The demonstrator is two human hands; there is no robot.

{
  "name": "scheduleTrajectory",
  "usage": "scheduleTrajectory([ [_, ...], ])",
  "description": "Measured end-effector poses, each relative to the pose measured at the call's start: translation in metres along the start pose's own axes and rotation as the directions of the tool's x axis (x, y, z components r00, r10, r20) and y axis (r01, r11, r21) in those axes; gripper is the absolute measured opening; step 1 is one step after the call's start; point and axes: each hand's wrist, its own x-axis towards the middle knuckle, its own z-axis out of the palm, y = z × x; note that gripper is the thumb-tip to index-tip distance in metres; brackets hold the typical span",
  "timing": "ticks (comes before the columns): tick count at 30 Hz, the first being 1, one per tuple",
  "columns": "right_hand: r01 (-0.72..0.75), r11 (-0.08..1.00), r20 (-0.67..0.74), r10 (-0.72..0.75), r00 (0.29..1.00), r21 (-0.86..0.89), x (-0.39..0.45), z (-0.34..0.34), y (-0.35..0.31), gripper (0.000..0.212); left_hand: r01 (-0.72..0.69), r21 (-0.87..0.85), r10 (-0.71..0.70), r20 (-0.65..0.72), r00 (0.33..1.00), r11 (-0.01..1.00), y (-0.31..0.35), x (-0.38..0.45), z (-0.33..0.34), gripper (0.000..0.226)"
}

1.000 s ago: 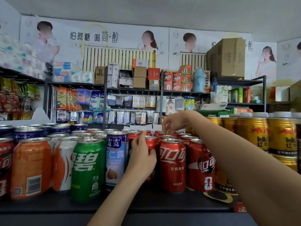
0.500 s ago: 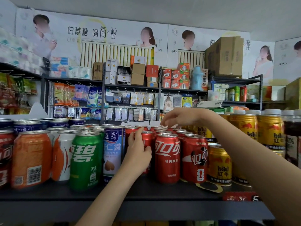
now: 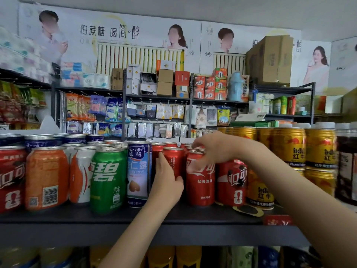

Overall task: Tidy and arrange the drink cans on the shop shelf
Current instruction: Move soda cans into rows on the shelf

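Item — slim red aluminium cola can [image 3: 173,161], upright, long axis vertical, second rank back on the dark metal shop shelf [image 3: 135,219]. It stands between the tall blue-and-white almond-drink can [image 3: 139,171] on its left and the front red cola can with white lettering [image 3: 200,178] on its right, touching or just beside both.

Left hand [image 3: 167,182] — the nearer 1; it reaches up from below the shelf edge, palm against the slim can's near side, fingers curled round its left flank, thumb low on its right: a grip on the can.

Right hand [image 3: 210,149] — comes in from the right, wrist raised, fingers spread and hanging over the tops of the red cans behind; blurred, so whether it holds 1 cannot be told.

Judgement — the slim can lies recessed; bringing it level calls for a straight pull toward the shelf's front edge.
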Motion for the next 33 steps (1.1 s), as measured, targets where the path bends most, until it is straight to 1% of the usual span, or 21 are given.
scheduleTrajectory([
  [2, 0.048, 0.994, -0.061, -0.042, 0.997, 0.098, 0.013, -0.009, -0.005, 0.071, -0.03, 0.024, 0.029, 0.033, 0.999, 0.999, -0.001, -0.009, 0.0, 0.078],
  [3, 0.068, 0.993, -0.075, -0.06, 0.995, 0.098, 0.022, -0.011, -0.009, 0.067, -0.044, 0.045, 0.042, 0.05, 0.998, 0.998, -0.001, -0.013, -0.003, 0.075],
  [5, 0.076, 0.994, -0.015, -0.075, 0.997, 0.083, 0.039, -0.01, -0.019, 0.063, -0.099, 0.103, 0.094, 0.05, 0.994, 0.99, 0.002, -0.022, -0.015, 0.064],
  [7, 0.084, 0.993, 0.062, -0.09, 0.994, 0.082, 0.055, -0.007, -0.029, 0.063, -0.213, 0.123, 0.218, -0.027, 0.976, 0.969, 0.007, -0.031, -0.034, 0.048],
  [9, 0.082, 0.992, 0.101, -0.091, 0.991, 0.093, 0.064, -0.006, -0.034, 0.063, -0.325, 0.185, 0.353, -0.148, 0.924, 0.928, 0.016, -0.037, -0.057, 0.037],
  [10, 0.08, 0.991, 0.11, -0.092, 0.99, 0.108, 0.067, -0.008, -0.034, 0.062, -0.347, 0.231, 0.391, -0.187, 0.901, 0.909, 0.02, -0.037, -0.068, 0.034],
  [12, 0.091, 0.985, 0.128, -0.11, 0.986, 0.148, 0.071, -0.011, -0.034, 0.06, -0.345, 0.335, 0.426, -0.206, 0.881, 0.877, 0.025, -0.031, -0.086, 0.032],
  [15, 0.119, 0.975, 0.135, -0.146, 0.98, 0.188, 0.075, -0.012, -0.036, 0.058, -0.357, 0.518, 0.506, -0.176, 0.844, 0.777, 0.028, -0.009, -0.105, 0.031],
  [16, 0.125, 0.971, 0.141, -0.155, 0.978, 0.205, 0.076, -0.012, -0.036, 0.057, -0.361, 0.536, 0.499, -0.133, 0.857, 0.763, 0.029, -0.001, -0.109, 0.029],
  [17, 0.122, 0.964, 0.159, -0.162, 0.974, 0.236, 0.077, -0.013, -0.036, 0.055, -0.351, 0.534, 0.454, -0.069, 0.888, 0.769, 0.03, 0.007, -0.112, 0.027],
  [19, 0.089, 0.928, 0.218, -0.177, 0.96, 0.361, 0.078, -0.018, -0.032, 0.048, -0.305, 0.525, 0.313, 0.077, 0.947, 0.794, 0.033, 0.018, -0.116, 0.021],
  [20, 0.063, 0.897, 0.225, -0.177, 0.958, 0.437, 0.081, -0.02, -0.03, 0.044, -0.29, 0.532, 0.263, 0.127, 0.956, 0.796, 0.032, 0.022, -0.117, 0.019],
  [21, 0.048, 0.872, 0.194, -0.161, 0.968, 0.487, 0.085, -0.021, -0.029, 0.04, -0.282, 0.541, 0.235, 0.156, 0.959, 0.792, 0.032, 0.026, -0.118, 0.018],
  [22, 0.042, 0.865, 0.13, -0.123, 0.984, 0.5, 0.091, -0.022, -0.029, 0.036, -0.277, 0.553, 0.217, 0.173, 0.961, 0.786, 0.032, 0.03, -0.12, 0.018],
  [24, 0.023, 0.904, 0.019, -0.035, 0.999, 0.427, 0.108, -0.019, -0.032, 0.035, -0.26, 0.586, 0.173, 0.202, 0.964, 0.767, 0.033, 0.035, -0.121, 0.021],
  [25, 0.003, 0.927, 0.027, -0.014, 1.0, 0.375, 0.117, -0.016, -0.035, 0.037, -0.253, 0.612, 0.151, 0.213, 0.965, 0.749, 0.035, 0.037, -0.121, 0.021],
  [27, -0.027, 0.965, 0.11, -0.002, 0.994, 0.26, 0.131, -0.007, -0.042, 0.042, -0.245, 0.667, 0.126, 0.222, 0.967, 0.704, 0.04, 0.041, -0.121, 0.02],
  [29, -0.025, 0.985, 0.148, -0.001, 0.989, 0.17, 0.144, 0.001, -0.048, 0.041, -0.243, 0.692, 0.117, 0.225, 0.967, 0.679, 0.041, 0.043, -0.119, 0.019],
  [33, -0.045, 0.992, 0.094, 0.033, 0.995, 0.122, 0.163, 0.007, -0.052, 0.043, -0.261, 0.668, 0.154, 0.215, 0.964, 0.697, 0.038, 0.043, -0.118, 0.019],
])
